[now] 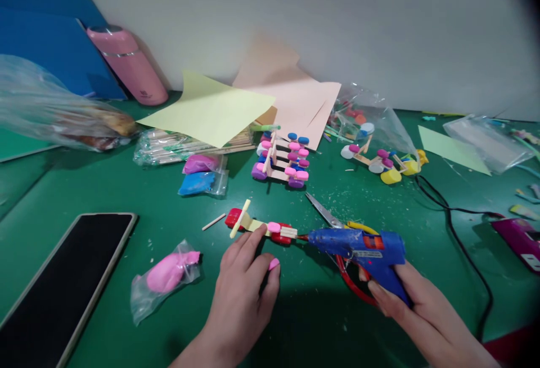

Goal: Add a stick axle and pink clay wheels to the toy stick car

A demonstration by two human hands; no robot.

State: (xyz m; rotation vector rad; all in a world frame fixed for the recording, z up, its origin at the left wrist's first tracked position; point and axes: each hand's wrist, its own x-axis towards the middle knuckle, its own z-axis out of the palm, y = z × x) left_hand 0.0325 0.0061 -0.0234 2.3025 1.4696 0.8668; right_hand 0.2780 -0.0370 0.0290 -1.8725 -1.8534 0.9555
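Observation:
My right hand grips a blue glue gun, its nozzle touching or nearly touching the right end of a small stick model. Red clay pieces sit under both ends of that model, a yellow stick crosses its left end, and a pink piece lies on top near the right. My left hand has its index fingertip on the model's stick. Between its thumb and another finger is a small pink clay piece. Scissors lie partly hidden behind the glue gun.
Finished stick models stand behind, with more at the right. A phone, a bag of pink clay and blue clay lie left. A pink bottle leans at the back. A black cable runs along the right.

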